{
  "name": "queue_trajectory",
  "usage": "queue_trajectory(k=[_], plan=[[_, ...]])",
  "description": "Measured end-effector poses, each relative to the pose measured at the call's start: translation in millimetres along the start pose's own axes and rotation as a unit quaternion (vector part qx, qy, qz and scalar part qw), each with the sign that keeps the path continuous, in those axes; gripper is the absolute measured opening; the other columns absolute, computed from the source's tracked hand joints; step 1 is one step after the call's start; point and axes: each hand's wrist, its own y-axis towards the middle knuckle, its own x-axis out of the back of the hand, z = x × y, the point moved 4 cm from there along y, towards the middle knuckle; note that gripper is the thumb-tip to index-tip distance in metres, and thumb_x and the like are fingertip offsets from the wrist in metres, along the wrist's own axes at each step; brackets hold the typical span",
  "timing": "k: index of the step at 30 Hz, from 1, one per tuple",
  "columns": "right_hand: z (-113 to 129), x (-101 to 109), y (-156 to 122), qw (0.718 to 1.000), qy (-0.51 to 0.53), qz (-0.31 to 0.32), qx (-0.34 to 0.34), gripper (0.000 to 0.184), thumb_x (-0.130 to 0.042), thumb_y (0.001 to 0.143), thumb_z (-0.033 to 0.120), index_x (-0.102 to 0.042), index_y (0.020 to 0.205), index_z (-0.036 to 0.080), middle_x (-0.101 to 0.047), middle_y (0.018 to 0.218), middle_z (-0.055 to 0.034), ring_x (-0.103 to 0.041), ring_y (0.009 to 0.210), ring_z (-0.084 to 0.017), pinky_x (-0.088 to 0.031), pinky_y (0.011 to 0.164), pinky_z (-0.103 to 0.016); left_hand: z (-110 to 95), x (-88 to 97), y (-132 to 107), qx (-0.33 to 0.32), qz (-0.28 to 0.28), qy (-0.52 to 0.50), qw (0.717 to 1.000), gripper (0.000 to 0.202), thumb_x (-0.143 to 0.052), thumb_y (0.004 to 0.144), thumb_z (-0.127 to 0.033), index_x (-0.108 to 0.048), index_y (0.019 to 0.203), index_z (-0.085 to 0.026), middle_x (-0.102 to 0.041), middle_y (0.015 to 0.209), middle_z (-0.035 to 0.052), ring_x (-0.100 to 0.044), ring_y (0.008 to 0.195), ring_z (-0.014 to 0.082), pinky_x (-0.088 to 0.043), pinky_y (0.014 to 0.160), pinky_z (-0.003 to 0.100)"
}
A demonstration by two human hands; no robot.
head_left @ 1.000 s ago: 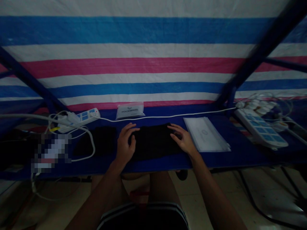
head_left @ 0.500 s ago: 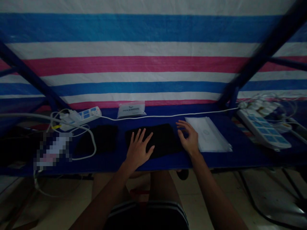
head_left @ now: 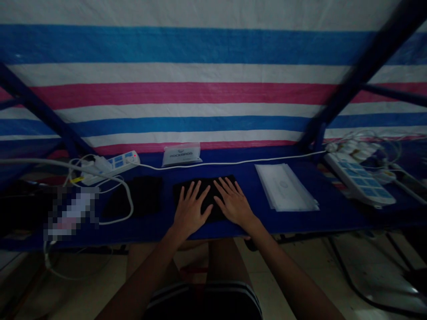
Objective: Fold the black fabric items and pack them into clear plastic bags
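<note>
A folded black cloth (head_left: 213,212) lies on the blue table in front of me; its exact kind is too dark to tell. My left hand (head_left: 191,208) rests flat on its left part, fingers spread. On its right part lies my right hand (head_left: 233,202), also flat with fingers stretched out. The two thumbs point toward each other with a small gap. To the right of the cloth is a stack of frosted plastic bags (head_left: 283,186). A second black cloth (head_left: 145,195) sits to the left.
Behind the cloth stands a bag printed ROCKBROS (head_left: 182,154). A white cable (head_left: 233,162) crosses the table's back. Power strips stand left (head_left: 125,162) and right (head_left: 362,180), with tangled wires. Blue frame posts (head_left: 350,84) slant before a striped sheet (head_left: 200,93).
My right hand has moved left, from beside the plastic bags onto the black cloth, and its curled fingers are now flat. The left hand stays in place on the cloth.
</note>
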Motion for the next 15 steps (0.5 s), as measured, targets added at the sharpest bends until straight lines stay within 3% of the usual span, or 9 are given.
queue_trajectory(k=[8, 15], plan=[[-22.5, 2.7, -13.6, 0.999, -0.012, -0.018, -0.037, 0.071, -0.043, 0.106, 0.059, -0.037, 0.165, 0.019, -0.035, 0.171, -0.0129, -0.028, 0.16, -0.032, -0.025, 0.13, -0.056, 19.4, 4.4, -11.7, 0.007, 0.001, 0.01, 1.0, 0.061, -0.052, 0.106, -0.049, -0.039, 0.163, -0.032, -0.037, 0.171, 0.0095, -0.031, 0.159, 0.0345, -0.026, 0.128, 0.064], [-29.5, -0.4, -20.8, 0.997, -0.009, -0.058, -0.052, 0.07, -0.041, 0.107, 0.06, -0.035, 0.166, 0.022, -0.036, 0.17, -0.0112, -0.03, 0.159, -0.035, -0.025, 0.129, -0.059, 32.6, 6.5, -25.7, 0.015, -0.017, 0.026, 0.999, 0.062, -0.052, 0.106, -0.047, -0.038, 0.163, -0.03, -0.036, 0.171, 0.0092, -0.03, 0.159, 0.0346, -0.029, 0.128, 0.059]])
